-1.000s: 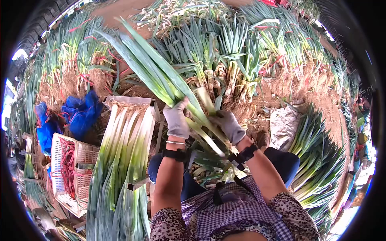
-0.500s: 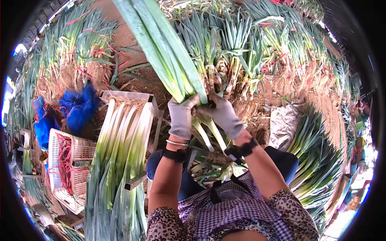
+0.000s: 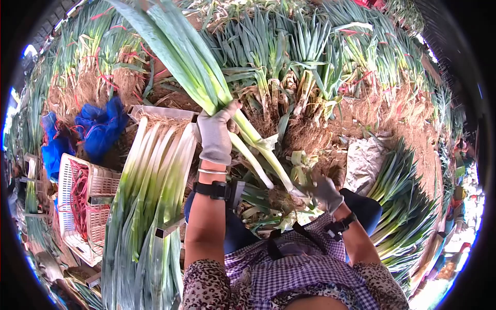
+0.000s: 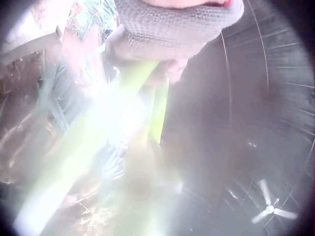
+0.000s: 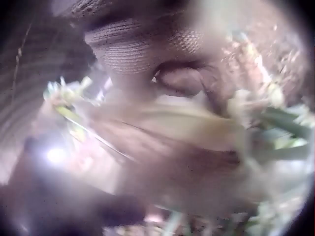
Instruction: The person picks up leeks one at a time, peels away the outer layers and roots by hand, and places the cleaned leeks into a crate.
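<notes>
My gloved left hand (image 3: 216, 132) grips two leeks (image 3: 199, 77) around their stems, leaves slanting up to the left and white ends down to the right. In the left wrist view the glove (image 4: 167, 37) is wrapped over the stalks, with a pale leek stem (image 4: 74, 157) running down in glare. My gloved right hand (image 3: 326, 192), blurred, is low beside the root end of one leek. The right wrist view has its curled fingers (image 5: 123, 49) over a yellowish, dry outer leaf (image 5: 182, 123), pinched and blurred.
Trimmed leeks lie in a metal frame (image 3: 164, 111) at left, by a white basket (image 3: 101, 181) of red ties and blue netting (image 3: 103, 129). Bundled leeks (image 3: 93, 62) stand along the back. More leeks (image 3: 408, 201) lie at right beside a pale sack (image 3: 366, 157). Peelings litter the ground.
My right hand has left the stems beside my left hand and moved down to the right, toward the root end. The left hand, still gripping the leeks, has shifted slightly left and up.
</notes>
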`<act>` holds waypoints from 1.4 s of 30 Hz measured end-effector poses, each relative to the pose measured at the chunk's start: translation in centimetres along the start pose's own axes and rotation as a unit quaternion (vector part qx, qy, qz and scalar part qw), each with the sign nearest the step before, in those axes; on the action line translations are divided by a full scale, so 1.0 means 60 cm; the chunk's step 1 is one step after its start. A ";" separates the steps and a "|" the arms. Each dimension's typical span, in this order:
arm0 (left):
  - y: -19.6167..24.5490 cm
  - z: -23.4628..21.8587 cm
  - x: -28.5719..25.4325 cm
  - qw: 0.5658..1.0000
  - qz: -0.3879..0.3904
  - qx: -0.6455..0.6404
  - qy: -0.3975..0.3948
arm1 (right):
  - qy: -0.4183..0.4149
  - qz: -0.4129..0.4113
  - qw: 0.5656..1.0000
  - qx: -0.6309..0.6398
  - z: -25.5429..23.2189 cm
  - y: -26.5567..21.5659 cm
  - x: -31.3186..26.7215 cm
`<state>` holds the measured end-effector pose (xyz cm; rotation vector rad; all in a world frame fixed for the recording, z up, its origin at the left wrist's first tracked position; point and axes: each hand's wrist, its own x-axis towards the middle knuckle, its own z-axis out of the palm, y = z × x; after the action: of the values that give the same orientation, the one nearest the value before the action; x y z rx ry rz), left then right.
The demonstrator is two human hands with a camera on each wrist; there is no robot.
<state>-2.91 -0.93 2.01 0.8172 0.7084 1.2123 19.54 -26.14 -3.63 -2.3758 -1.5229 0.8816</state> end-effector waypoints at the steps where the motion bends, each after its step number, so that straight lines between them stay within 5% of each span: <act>1: -0.002 0.005 -0.008 1.000 -0.001 0.001 0.003 | 0.045 -0.068 0.996 0.047 -0.013 -0.027 0.006; 4: -0.004 0.027 -0.020 1.000 0.001 -0.002 0.004 | 0.126 -0.215 0.948 0.198 -0.061 -0.188 0.038; 6: -0.015 0.028 -0.021 1.000 -0.006 -0.008 0.007 | 0.204 -0.317 0.906 0.193 -0.033 -0.211 0.097; 10: -0.001 0.024 -0.021 1.000 -0.020 0.004 0.016 | 0.212 -0.228 0.902 0.298 -0.003 -0.218 0.100; 14: -0.008 0.023 -0.021 0.999 -0.012 0.018 0.044 | 0.222 -0.203 0.948 0.104 0.005 -0.123 0.026; 16: 0.005 0.004 0.007 0.995 0.030 0.051 0.077 | 0.075 -0.005 0.994 0.075 0.033 -0.006 -0.025; 18: 0.043 -0.010 0.016 0.998 0.029 0.051 0.026 | -0.050 0.028 0.997 -0.050 0.067 0.144 -0.069; 20: 0.040 -0.022 0.020 0.997 0.043 0.068 -0.007 | -0.056 0.019 0.998 -0.023 0.027 0.135 -0.069; 22: 0.040 -0.006 -0.003 0.998 0.007 0.048 -0.039 | 0.066 -0.075 0.990 0.097 -0.002 0.046 -0.016; 23: 0.045 0.003 -0.006 0.998 -0.004 0.038 -0.057 | 0.032 -0.092 0.941 0.323 -0.016 -0.022 0.000; 25: 0.015 -0.008 0.004 0.990 -0.011 -0.001 -0.140 | -0.046 -0.199 0.878 0.434 -0.052 -0.110 0.061; 26: 0.008 -0.006 0.003 0.985 -0.015 -0.030 -0.169 | -0.085 -0.284 0.896 0.330 -0.066 -0.133 0.092; 29: 0.024 0.001 -0.005 0.975 -0.030 -0.050 -0.212 | -0.216 -0.176 0.859 0.429 -0.070 -0.200 0.108; 33: 0.030 -0.003 -0.005 0.987 -0.027 0.005 -0.161 | 0.046 -0.202 0.950 0.232 -0.064 -0.239 0.082; 38: 0.013 0.020 -0.020 0.992 -0.037 0.018 -0.118 | 0.251 -0.224 0.935 0.110 -0.035 -0.244 0.084; 40: 0.007 0.035 -0.023 0.996 -0.075 -0.016 -0.047 | 0.193 -0.223 0.946 0.134 -0.031 -0.245 0.083; 42: 0.007 0.027 -0.023 0.997 -0.059 -0.005 -0.053 | 0.098 -0.189 0.924 0.319 -0.045 -0.252 0.099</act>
<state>-2.08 -2.47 3.30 0.8146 0.6544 1.0569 11.26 -13.61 3.11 -1.5901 -1.2900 0.8457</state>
